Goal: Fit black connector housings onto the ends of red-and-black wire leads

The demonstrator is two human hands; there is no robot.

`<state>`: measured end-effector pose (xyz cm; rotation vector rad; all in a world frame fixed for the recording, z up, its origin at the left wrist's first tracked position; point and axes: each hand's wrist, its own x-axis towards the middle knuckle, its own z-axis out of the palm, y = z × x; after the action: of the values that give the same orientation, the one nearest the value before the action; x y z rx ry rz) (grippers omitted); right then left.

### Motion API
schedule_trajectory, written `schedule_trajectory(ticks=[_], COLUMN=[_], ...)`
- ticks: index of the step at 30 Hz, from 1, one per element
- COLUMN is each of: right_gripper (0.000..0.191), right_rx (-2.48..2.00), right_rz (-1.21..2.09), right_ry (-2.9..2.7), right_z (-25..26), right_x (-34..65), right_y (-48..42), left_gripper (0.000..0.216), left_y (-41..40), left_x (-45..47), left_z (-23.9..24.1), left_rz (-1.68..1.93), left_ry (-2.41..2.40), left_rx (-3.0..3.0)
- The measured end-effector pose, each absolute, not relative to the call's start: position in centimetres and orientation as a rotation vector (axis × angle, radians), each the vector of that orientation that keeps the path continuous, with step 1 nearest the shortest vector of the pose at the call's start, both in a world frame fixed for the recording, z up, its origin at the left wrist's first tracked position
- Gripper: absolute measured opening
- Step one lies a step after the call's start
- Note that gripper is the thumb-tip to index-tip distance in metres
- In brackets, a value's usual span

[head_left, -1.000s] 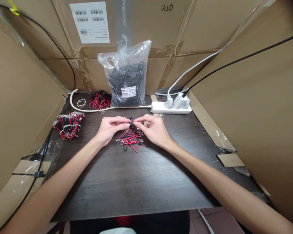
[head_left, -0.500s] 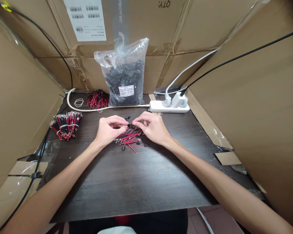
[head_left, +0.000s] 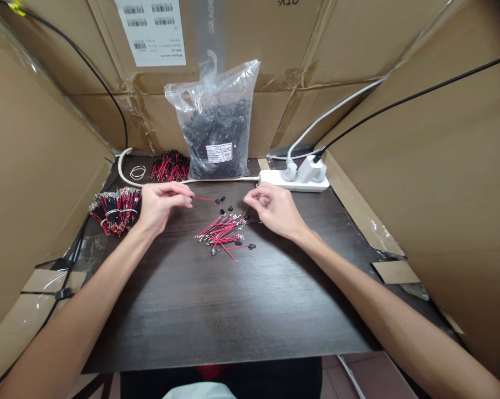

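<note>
My left hand is closed in a pinch on one end of a red wire. A small black connector sits at that wire's far end. To the right, my right hand has thumb and index finger pressed together. A thin dark strand seems to hang below those fingertips, too fine to name. Between and below my hands lies a loose pile of short red and black wires with bare metal ends. Several loose black connectors are scattered just above it. One red wire with a black connector lies at the pile's lower right.
A tied bundle of red and black wires stands left, beside my left hand. Behind are another wire heap, a clear bag of black parts and a white power strip. Cardboard walls enclose the dark table.
My hands have moved apart, the left one leftward with the red wire and connector, the right one slightly rightward. The pile and loose connectors between them are now uncovered. The view has shifted slightly.
</note>
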<state>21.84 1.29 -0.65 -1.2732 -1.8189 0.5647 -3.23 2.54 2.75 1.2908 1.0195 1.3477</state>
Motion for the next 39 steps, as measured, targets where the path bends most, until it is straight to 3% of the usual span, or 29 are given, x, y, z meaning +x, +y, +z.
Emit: schedule_trajectory(ticks=[11, 39], right_gripper=[0.041, 0.045], right_rx=[-1.076, -1.001], right_rz=[1.272, 1.457], right_ry=[-1.286, -0.998], right_z=[-1.5, -1.4], right_x=[20.9, 20.7], right_y=[1.7, 1.7], left_gripper=[0.017, 0.024], left_y=[2.4, 1.1], left_x=[-2.7, -0.4], left_z=[1.8, -0.1], left_rz=[1.257, 1.258], left_ry=[1.019, 1.152], left_rx=[1.187, 1.231])
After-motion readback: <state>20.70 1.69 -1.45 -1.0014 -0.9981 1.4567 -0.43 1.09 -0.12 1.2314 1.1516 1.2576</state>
